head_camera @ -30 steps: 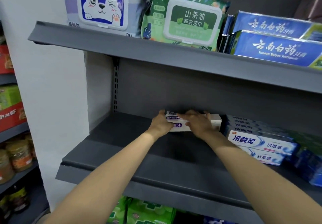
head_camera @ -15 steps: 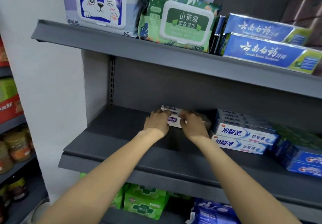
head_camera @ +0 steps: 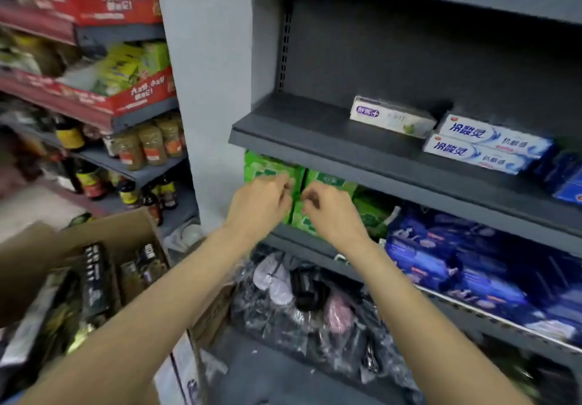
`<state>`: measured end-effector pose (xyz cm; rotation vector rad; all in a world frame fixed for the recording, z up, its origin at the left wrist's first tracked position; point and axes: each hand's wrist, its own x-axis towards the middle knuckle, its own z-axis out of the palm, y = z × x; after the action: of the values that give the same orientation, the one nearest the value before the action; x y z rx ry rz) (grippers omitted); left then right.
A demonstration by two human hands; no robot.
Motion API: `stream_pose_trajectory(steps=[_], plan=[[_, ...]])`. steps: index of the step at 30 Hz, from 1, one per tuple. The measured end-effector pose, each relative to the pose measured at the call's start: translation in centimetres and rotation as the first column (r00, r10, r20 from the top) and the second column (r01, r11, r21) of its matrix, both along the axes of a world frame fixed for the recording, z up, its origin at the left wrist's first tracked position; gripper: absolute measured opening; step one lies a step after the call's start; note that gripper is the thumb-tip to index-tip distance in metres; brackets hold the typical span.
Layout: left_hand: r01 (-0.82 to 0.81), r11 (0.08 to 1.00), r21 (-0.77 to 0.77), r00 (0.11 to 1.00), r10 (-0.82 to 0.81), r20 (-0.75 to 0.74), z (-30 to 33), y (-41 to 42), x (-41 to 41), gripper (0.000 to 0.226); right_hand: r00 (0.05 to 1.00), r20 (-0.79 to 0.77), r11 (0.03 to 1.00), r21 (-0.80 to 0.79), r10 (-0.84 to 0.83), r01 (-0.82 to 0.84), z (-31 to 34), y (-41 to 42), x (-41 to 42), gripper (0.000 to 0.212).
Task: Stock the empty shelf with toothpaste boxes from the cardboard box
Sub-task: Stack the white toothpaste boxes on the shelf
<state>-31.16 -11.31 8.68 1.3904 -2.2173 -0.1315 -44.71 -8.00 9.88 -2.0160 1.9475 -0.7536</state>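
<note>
both hands, left [head_camera: 258,206] and right [head_camera: 330,212], are hanging loosely curled and holding nothing below the shelf [head_camera: 315,140] where a white box [head_camera: 392,116] is lying.

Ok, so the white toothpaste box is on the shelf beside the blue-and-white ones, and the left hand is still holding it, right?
Not quite. The white toothpaste box does sit on the shelf beside the blue-and-white ones, but the head view shows the left hand off it, lower down, holding nothing; so is the right hand.
</note>
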Motion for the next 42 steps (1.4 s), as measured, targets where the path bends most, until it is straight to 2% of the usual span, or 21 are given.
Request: stream_pose_trajectory(steps=[6,12,16,20,25,27,29,32,34,37,42], plan=[[-0.108,0.978,0.179,0.989,0.087,0.12,-5.8,6.5,10.8,0.02,0.986,0.004,0.957,0.238,0.17,-0.166,-5.7,5.5,10.7,0.021],[-0.21,0.893,0.398,0.964,0.12,0.238,-11.6,8.6,21.0,0.022,0.976,0.013,0.891,0.405,0.218,-0.204,-12.2,7.2,20.4,0.021],[-0.134,0.82,0.557,0.939,-0.075,0.337,-15.7,8.5,25.5,0.024,0.993,-0.019,0.824,0.56,0.115,-0.085,-17.4,7.3,25.0,0.03],[-0.032,0.784,0.62,0.878,-0.275,0.393,-20.2,7.1,26.9,0.016,0.994,-0.111,0.681,0.728,-0.005,0.085,-22.1,8.8,27.1,0.052],[0.127,0.731,0.67,0.751,-0.512,0.416,-24.0,6.2,26.5,0.058,0.983,-0.167,0.635,0.752,-0.076,0.176,-26.1,9.9,27.7,0.061],[0.156,0.704,0.693,0.68,-0.586,0.441,-25.2,6.4,26.0,0.065,0.974,-0.197,0.628,0.745,-0.112,0.223,-26.8,9.8,27.8,0.062],[0.187,0.715,0.674,0.614,-0.62,0.488,-26.2,6.6,25.8,0.068,0.961,-0.245,0.632,0.726,-0.13,0.27,-27.2,9.3,27.6,0.061],[0.259,0.815,0.519,0.597,-0.557,0.577,-27.0,6.6,26.0,0.064,0.943,-0.326,0.639,0.712,-0.067,0.292,-27.3,8.5,26.9,0.063],[0.284,0.845,0.453,0.567,-0.529,0.632,-27.2,6.6,26.3,0.056,0.922,-0.387,0.634,0.708,-0.021,0.312,-27.5,8.2,26.9,0.063],[0.231,0.836,0.499,0.575,-0.53,0.622,-27.2,6.5,26.9,0.05,0.884,-0.467,0.639,0.69,0.034,0.34,-27.7,8.0,27.6,0.055],[0.065,0.814,0.577,0.625,-0.484,0.612,-26.2,5.6,29.4,0.066,0.887,-0.459,0.615,0.712,0.045,0.338,-28.0,6.9,28.0,0.046]])
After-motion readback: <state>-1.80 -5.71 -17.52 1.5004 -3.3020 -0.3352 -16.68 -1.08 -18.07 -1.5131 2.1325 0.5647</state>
